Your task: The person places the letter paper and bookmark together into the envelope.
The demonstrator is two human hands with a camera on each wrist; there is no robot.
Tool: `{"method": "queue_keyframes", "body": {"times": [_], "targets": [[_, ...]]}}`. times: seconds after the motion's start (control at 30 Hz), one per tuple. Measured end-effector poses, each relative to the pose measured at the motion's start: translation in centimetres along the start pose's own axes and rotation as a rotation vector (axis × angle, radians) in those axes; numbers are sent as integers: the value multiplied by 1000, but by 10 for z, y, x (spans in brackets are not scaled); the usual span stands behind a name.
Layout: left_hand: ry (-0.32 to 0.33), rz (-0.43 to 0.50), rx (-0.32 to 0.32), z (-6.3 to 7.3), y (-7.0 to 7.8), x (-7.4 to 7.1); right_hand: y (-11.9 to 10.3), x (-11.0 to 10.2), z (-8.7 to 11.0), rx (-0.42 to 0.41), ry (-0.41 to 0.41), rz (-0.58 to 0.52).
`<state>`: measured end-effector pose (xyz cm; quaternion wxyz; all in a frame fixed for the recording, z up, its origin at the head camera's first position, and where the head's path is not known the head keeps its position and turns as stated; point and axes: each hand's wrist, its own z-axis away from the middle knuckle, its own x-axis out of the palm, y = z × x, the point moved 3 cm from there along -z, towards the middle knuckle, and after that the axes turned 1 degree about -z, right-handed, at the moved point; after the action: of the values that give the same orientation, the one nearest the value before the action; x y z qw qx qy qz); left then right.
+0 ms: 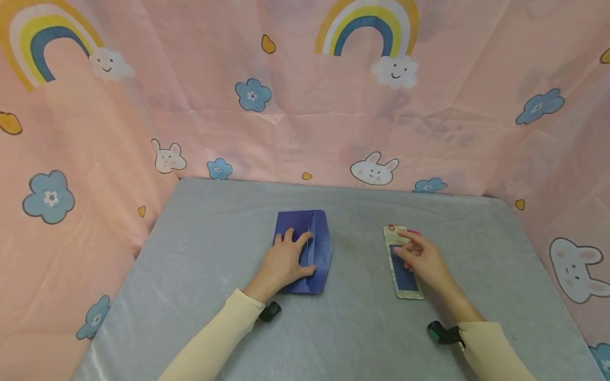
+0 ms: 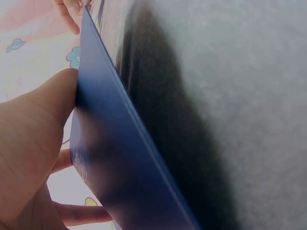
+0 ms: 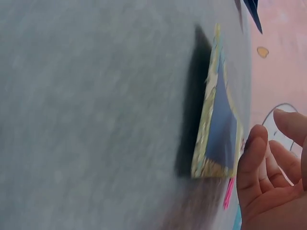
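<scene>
Grey cloth (image 1: 200, 238), left hand (image 1: 285, 262) spread on envelope (image 1: 322, 248), pale marking (image 2: 79, 164) left-wrist view only, right hand (image 1: 426, 260) empty above card (image 1: 404, 280)

The left hand (image 1: 283, 263) hides part of the blue envelope (image 1: 311, 256), its pale marks (image 2: 79, 163) too blurred to read. Right of the envelope, the right hand (image 1: 427, 264) partly covers a bordered card (image 1: 402, 278).

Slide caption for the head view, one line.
Left hand on a blue envelope, right hand over a pale-bordered card; gray table, pink patterned backdrop.
</scene>
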<state>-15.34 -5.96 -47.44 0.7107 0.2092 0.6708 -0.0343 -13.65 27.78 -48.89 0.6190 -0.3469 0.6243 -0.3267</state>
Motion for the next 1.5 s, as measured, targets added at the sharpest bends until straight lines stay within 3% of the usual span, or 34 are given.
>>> {"method": "queue_keyframes", "body": {"times": [0.3, 0.73, 1.1, 1.5], "targets": [[6, -3, 12, 1, 1, -1, 7, -8, 2, -24, 47, 209], [10, -8, 12, 0, 1, -1, 0, -5, 5, 33, -30, 464], [13, -17, 9, 0, 1, 0, 1, -3, 1, 67, -44, 464], [19, -15, 13, 0, 1, 0, 2, -7, -1, 76, -20, 359]]}}
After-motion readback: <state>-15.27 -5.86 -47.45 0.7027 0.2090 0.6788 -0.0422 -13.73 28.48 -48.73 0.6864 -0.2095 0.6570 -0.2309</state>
